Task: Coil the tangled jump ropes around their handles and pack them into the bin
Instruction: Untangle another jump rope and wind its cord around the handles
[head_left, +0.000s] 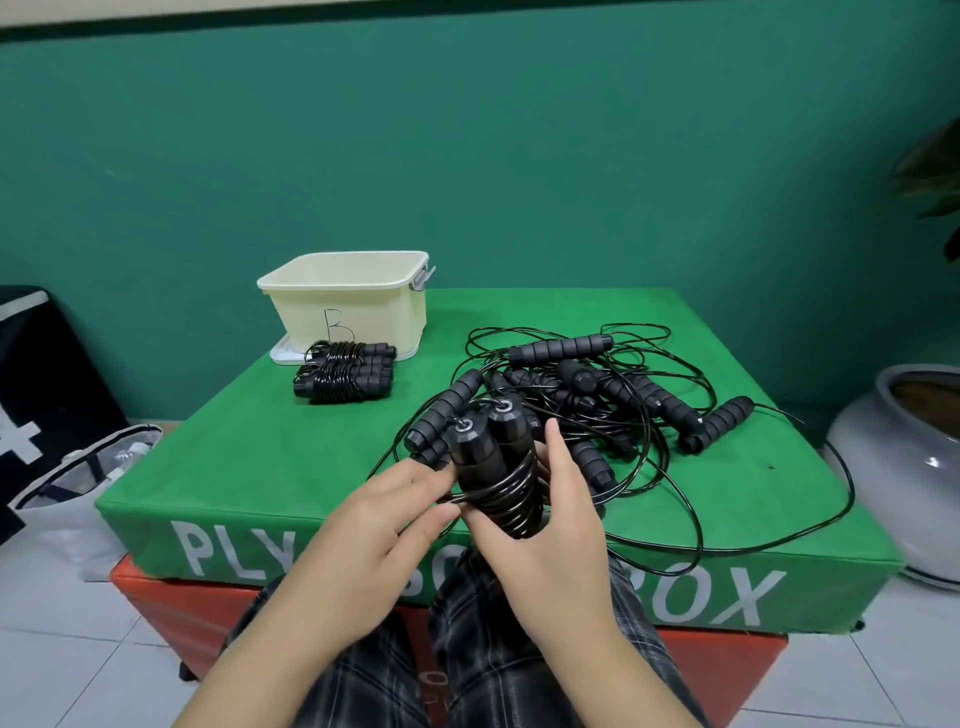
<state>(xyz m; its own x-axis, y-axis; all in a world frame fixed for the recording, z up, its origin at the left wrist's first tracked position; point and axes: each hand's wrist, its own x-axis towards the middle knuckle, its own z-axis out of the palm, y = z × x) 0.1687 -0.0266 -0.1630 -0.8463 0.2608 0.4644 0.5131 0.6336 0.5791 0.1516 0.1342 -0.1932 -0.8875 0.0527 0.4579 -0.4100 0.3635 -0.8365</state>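
Over the green box's front edge, my right hand (545, 525) grips a pair of black jump rope handles (493, 462), held upright side by side with black cord wound round their lower half. My left hand (374, 525) pinches the cord at the bundle's left side. A tangled heap of black ropes and handles (597, 395) lies on the green plyo box top (291, 457) just beyond. Two coiled rope bundles (343, 371) lie in front of the cream bin (348, 301), which stands at the back left and looks empty from here.
A white lid (283, 353) lies under the bin. Loose cord (727, 545) trails over the box's front right edge. A grey ceramic pot (904, 467) stands on the floor at right, a clear bag (72, 483) and a black case at left.
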